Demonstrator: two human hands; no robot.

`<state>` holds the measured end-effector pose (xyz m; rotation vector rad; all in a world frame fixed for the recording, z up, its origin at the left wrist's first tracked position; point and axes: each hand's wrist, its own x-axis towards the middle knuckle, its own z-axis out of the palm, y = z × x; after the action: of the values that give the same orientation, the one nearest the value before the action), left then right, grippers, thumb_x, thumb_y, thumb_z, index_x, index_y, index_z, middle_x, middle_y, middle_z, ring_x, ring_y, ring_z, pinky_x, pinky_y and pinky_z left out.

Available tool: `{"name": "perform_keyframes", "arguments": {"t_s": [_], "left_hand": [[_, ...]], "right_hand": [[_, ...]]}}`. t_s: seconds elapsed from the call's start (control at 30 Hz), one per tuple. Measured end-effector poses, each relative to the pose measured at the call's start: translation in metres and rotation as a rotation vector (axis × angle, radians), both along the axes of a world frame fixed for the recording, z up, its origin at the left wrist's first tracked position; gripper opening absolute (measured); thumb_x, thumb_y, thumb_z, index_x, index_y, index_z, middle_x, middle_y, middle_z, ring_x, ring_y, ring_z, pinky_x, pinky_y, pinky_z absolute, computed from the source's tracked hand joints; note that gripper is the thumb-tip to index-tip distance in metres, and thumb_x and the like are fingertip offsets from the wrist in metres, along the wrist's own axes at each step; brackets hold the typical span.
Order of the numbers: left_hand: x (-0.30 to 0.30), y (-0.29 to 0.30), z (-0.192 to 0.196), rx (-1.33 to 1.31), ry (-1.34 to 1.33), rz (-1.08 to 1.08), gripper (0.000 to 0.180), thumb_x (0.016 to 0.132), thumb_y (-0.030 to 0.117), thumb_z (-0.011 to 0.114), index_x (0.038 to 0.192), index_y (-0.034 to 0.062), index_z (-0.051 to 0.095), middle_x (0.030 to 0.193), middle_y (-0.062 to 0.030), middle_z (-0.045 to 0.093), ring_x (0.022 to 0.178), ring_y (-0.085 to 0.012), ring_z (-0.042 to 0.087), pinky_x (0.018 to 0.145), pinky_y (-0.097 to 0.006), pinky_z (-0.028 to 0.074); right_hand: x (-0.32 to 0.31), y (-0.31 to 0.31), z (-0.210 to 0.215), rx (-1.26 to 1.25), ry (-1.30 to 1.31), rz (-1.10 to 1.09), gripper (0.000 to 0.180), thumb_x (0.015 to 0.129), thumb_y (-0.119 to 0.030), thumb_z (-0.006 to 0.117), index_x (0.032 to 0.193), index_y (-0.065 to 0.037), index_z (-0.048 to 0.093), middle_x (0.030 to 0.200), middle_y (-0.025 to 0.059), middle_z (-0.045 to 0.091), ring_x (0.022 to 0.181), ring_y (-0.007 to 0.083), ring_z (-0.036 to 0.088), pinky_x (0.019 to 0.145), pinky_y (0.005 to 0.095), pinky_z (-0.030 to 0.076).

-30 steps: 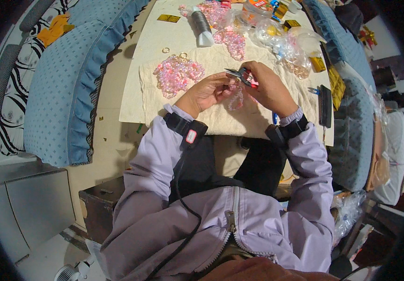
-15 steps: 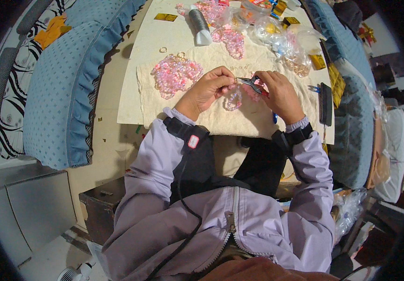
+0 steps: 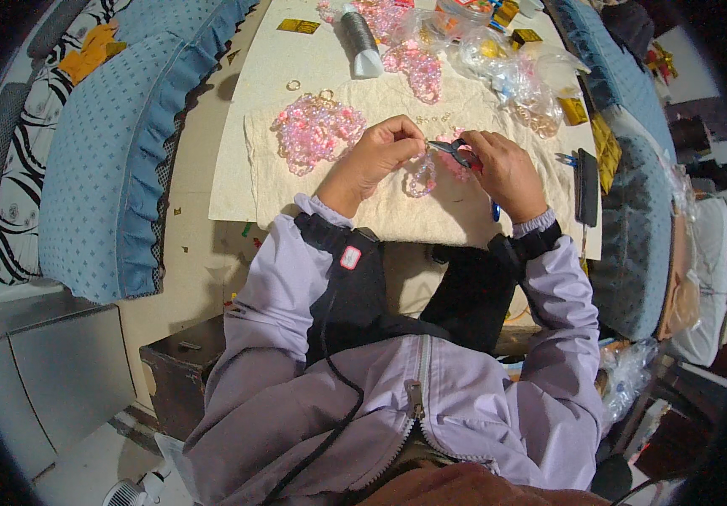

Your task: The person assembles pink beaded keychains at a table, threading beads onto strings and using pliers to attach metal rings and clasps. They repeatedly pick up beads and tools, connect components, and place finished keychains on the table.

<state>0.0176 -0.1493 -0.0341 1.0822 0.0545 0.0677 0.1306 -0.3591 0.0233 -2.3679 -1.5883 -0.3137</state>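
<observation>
My left hand pinches the upper end of a short strand of pink and clear beads, which hangs below the fingertips over the cloth. My right hand is wrapped round the handles of small pliers. The tips of the pliers meet the left fingertips at the top of the strand; the tiny part there is too small to make out. Under the pliers lie more pink beads, partly hidden by the right hand. Small gold rings lie just beyond the hands.
A heap of pink bead strands lies left on the cream cloth. Farther back are another bead bunch, a spool of grey thread and clear plastic bags. A dark, narrow tool lies at the right edge.
The pliers have turned slightly in my right hand, their tips staying at my left fingertips. The bead strand still hangs from my left hand.
</observation>
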Motion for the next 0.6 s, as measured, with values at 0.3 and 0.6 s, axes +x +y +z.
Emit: {"name": "perform_keyframes", "arguments": {"t_s": [0.3,0.6], "left_hand": [[0.0,0.006,0.001,-0.318,0.077,-0.17,0.011,0.096,0.014,0.066,0.104,0.0077,0.063,0.09,-0.001,0.065,0.063,-0.0041,0.048,0.052,-0.016,0.035],[0.003,0.011,-0.007,-0.558,0.069,-0.314,0.013,0.095,0.008,0.063,0.107,0.0068,0.059,0.094,-0.0133,0.068,0.056,-0.0054,0.042,0.053,-0.017,0.037]], "right_hand": [[-0.011,0.003,-0.007,0.138,-0.002,-0.028,0.026,0.085,-0.015,0.07,0.108,-0.009,0.06,0.088,0.0104,0.062,0.082,0.0307,0.063,0.071,0.043,0.05],[-0.016,0.007,-0.015,0.176,0.01,-0.016,0.029,0.083,-0.014,0.071,0.11,-0.008,0.06,0.088,0.0097,0.06,0.083,0.0302,0.062,0.072,0.0425,0.05]]}}
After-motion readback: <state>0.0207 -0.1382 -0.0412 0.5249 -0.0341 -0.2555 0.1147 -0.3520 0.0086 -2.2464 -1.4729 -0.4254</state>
